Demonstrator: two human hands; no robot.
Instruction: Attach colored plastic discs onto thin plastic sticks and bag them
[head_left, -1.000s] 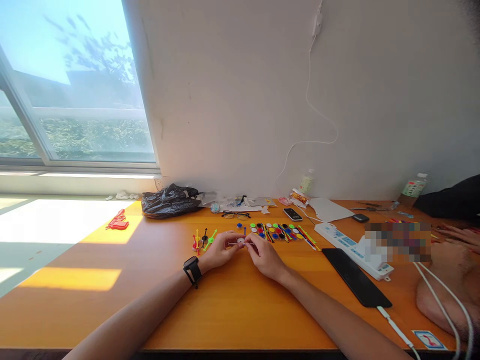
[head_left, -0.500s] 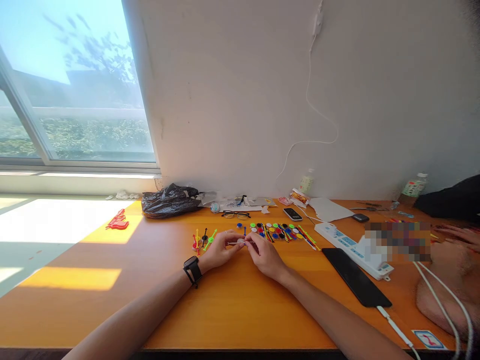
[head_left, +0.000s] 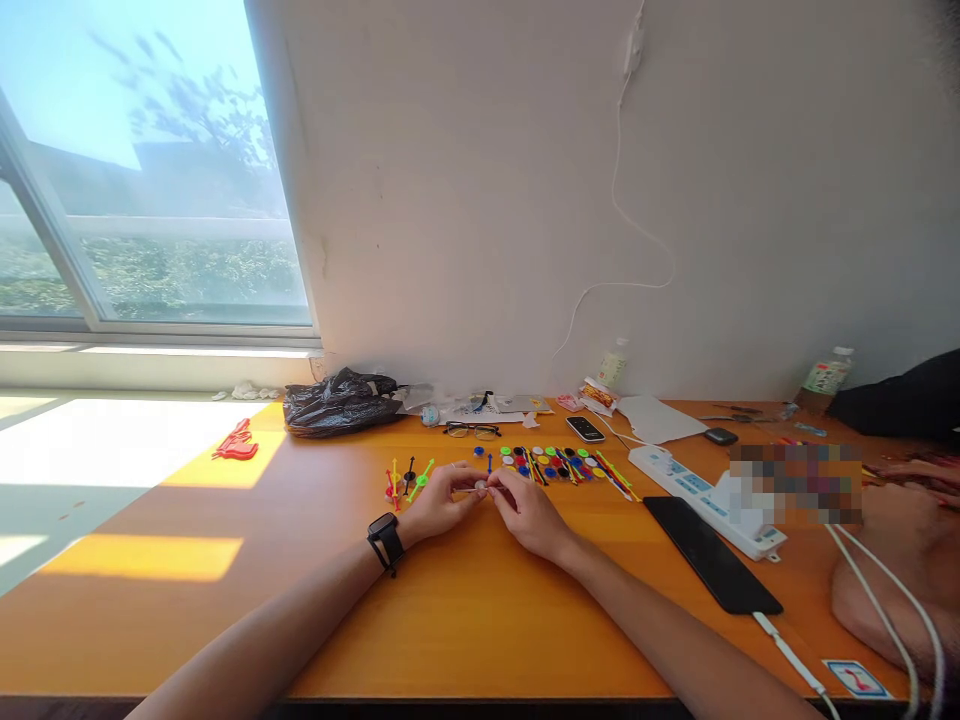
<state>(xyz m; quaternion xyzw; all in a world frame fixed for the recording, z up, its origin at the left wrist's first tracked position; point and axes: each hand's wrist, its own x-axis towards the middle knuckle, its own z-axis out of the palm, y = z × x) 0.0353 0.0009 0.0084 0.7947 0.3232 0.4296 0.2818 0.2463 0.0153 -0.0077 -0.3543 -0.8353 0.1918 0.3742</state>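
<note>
White piece [head_left: 481, 486] sits over the counter [head_left: 480, 610], between left hand [head_left: 442, 497] and right hand [head_left: 531, 514], each pinched nearly closed on it. Advisable: level hold, light even fingertip pressure.

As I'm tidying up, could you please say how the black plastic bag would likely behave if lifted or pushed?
The black plastic bag would probably sag and change shape, as its film looks crumpled. It seems unlikely to roll, lying low and spread out. Its weight is uncertain: any contents are hidden.
</note>
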